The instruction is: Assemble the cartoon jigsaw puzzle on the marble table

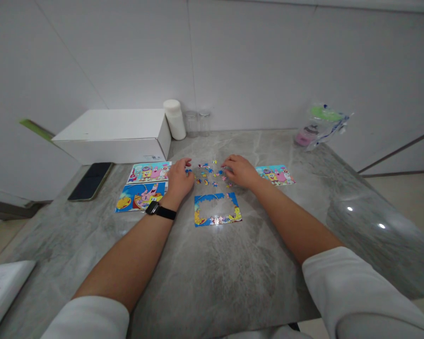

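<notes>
On the grey stone tabletop lies a cartoon jigsaw puzzle frame (217,220), its border joined and its middle bare. Loose puzzle pieces (205,181) are scattered just behind it, between my two hands. My left hand (179,180), with a black watch on its wrist, rests at the left side of the pieces. Its fingers are apart, with a small blue piece near the fingertips. From the right, my right hand (243,171) reaches to the pieces with curved, parted fingers. Its fingertips are close to a few pieces; whether they touch any I cannot tell.
Two cartoon picture cards (150,173) lie left of my left hand, and another card (276,174) right of my right hand. Farther left are a phone (91,181) and a white box (113,127). A white bottle (175,120), two clear glasses and a plastic-wrapped cup (320,127) stand behind.
</notes>
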`<state>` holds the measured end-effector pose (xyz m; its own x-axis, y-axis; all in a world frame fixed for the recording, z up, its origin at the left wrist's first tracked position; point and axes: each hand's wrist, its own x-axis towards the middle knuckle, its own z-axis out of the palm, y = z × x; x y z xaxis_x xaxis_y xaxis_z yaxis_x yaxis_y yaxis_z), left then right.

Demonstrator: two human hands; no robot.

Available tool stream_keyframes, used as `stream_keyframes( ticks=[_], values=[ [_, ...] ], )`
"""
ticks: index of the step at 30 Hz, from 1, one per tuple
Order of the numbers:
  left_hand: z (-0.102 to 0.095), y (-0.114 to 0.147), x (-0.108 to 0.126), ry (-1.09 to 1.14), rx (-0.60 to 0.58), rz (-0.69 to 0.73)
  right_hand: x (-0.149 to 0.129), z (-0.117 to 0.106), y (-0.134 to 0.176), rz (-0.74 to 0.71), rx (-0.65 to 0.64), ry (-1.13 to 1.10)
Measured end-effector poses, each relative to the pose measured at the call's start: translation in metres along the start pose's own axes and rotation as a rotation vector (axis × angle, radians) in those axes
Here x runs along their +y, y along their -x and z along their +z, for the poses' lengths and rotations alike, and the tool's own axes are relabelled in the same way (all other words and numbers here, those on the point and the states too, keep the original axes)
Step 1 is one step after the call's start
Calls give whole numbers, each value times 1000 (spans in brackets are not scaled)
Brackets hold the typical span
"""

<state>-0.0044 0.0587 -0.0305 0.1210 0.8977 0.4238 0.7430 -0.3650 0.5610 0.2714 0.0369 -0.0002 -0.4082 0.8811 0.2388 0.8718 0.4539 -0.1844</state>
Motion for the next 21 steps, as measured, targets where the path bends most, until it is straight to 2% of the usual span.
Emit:
stream_keyframes(
  ticks=[5, 12, 21],
  values=[
    [1, 0, -1, -7, -1, 4, -14, 11, -1, -53, 18, -31],
    [3, 0, -1, -17, -19, 38, -33, 20, 1, -6, -9, 24],
    [4, 1, -1, -29, -11, 62, -36, 20, 0, -74, -1, -55]
  ],
)
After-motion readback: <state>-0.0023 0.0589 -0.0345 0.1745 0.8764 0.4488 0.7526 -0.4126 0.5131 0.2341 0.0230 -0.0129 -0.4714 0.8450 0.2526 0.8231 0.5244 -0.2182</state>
